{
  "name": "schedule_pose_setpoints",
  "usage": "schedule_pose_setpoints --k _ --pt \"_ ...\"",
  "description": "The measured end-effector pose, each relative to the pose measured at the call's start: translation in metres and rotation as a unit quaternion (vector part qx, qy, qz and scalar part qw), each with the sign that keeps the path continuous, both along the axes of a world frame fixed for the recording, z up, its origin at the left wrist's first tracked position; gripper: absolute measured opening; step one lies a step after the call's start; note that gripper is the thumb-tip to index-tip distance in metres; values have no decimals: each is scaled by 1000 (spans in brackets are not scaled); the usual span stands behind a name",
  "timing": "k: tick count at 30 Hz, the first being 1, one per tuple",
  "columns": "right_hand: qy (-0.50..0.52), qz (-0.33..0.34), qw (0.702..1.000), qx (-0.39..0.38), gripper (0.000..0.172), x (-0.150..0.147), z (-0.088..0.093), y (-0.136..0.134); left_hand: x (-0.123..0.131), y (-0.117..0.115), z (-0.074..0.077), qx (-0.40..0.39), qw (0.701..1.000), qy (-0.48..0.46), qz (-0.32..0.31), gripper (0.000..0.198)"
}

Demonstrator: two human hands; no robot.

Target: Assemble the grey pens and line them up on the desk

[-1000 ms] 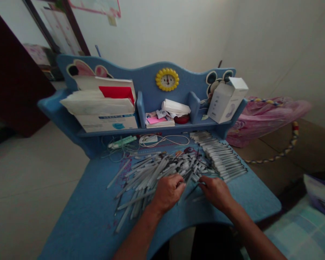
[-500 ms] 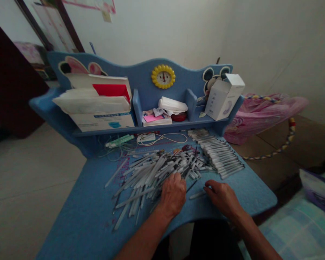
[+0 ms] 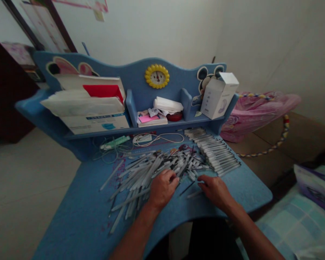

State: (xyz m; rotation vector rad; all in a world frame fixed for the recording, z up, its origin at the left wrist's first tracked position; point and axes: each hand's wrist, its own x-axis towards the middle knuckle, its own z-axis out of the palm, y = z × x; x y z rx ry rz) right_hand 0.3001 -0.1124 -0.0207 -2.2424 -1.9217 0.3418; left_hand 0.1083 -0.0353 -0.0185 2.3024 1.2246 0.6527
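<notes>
"With the heap of pens (image 3: 143,173) as the dial's middle, what's at twelve?"

"A looped cable (image 3: 167,135) on the desk (image 3: 78,213); behind it, the shelf (image 3: 185,102), a clock (image 3: 157,76) on its backboard (image 3: 132,79)."

"The row of pens (image 3: 213,151)?"

"Between two and three (just beside the heap)."

"Boxes?"

"Both on the shelf: carton (image 3: 81,124) between ten and eleven, tall box (image 3: 216,98) past one."

"Hands?"

"Left hand (image 3: 164,188) at five, by the heap's near edge; right hand (image 3: 214,190) at four."

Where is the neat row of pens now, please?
In the head view, the row of pens lies on the desk, right of the loose pile and below the white box.
</notes>
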Motion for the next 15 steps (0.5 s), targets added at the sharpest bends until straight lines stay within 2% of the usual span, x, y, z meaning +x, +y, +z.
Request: schedule_pose_setpoints --k 2,4,8,12,15 --pt "-77 73 994 -17 25 -7 5 5 -1 3 -2 -53 996 -69 2 12" --pt "-152 173 973 -29 25 -12 10 12 -2 4 -2 -101 988 -116 1 13" --pt "-198 320 926 -38 23 -16 17 31 -1 2 2 -162 973 -164 -1 11" --pt "-205 393 895 -37 23 -11 24 44 -2 0 6 -191 962 -195 11 19" --pt "-216 391 894 -20 23 -2 34 45 -4 0 6 -194 961 -197 11 24"
